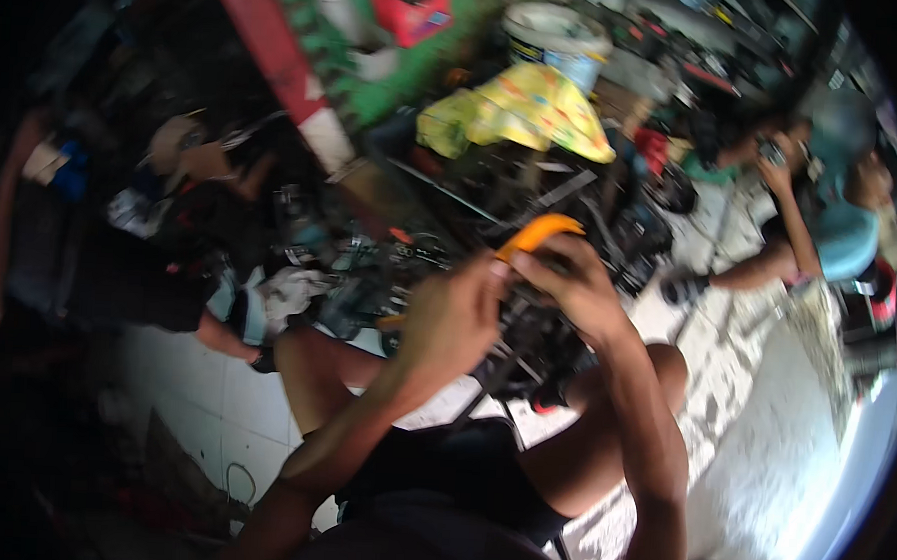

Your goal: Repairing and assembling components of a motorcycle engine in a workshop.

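Both my hands are raised together over my knees, closed around a short, curved orange strip (541, 232). Its smooth upper side shows; what it is, I cannot make out. My left hand (455, 318) pinches its lower left end between thumb and fingers. At its other end, my right hand (573, 283) grips it with bent fingers just below the curve. The hands nearly touch, and motion blurs the fingertips. Beneath them lie dark metal parts (536, 349), too blurred to name.
A yellow patterned cloth or bag (521, 108) lies over a dark heap ahead, with a white bucket (559, 40) behind it. One person in blue (841, 237) sits at right; another in dark clothes (118, 276) is at left. Small parts litter the tiled floor (233, 401).
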Available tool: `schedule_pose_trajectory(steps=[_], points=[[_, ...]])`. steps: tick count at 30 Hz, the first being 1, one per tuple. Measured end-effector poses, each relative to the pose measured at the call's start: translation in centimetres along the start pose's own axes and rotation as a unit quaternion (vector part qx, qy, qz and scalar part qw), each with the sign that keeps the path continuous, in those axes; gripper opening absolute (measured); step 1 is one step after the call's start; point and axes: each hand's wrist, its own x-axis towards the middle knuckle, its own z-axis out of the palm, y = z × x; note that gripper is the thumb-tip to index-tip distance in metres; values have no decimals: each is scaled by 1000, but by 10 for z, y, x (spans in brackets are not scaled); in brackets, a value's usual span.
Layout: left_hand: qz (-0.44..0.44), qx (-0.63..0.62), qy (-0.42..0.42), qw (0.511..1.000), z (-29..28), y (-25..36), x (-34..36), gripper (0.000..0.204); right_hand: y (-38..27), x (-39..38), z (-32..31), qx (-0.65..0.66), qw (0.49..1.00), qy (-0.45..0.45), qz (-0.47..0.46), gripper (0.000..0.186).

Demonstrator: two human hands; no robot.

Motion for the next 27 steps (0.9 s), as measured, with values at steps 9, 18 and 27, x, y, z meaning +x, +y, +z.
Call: schedule_pose_trajectory(steps=[9,18,27], points=[[58,-1,66,996,11,-15,-10,17,30,-3,8,-232,943,162,-177,22],[61,57,87,993,0,-26,-14,21,22,3,31,-349,848,157,-367,13],[29,40,83,995,0,-20,-22,19,22,0,49,-258,893,184,-320,11]])
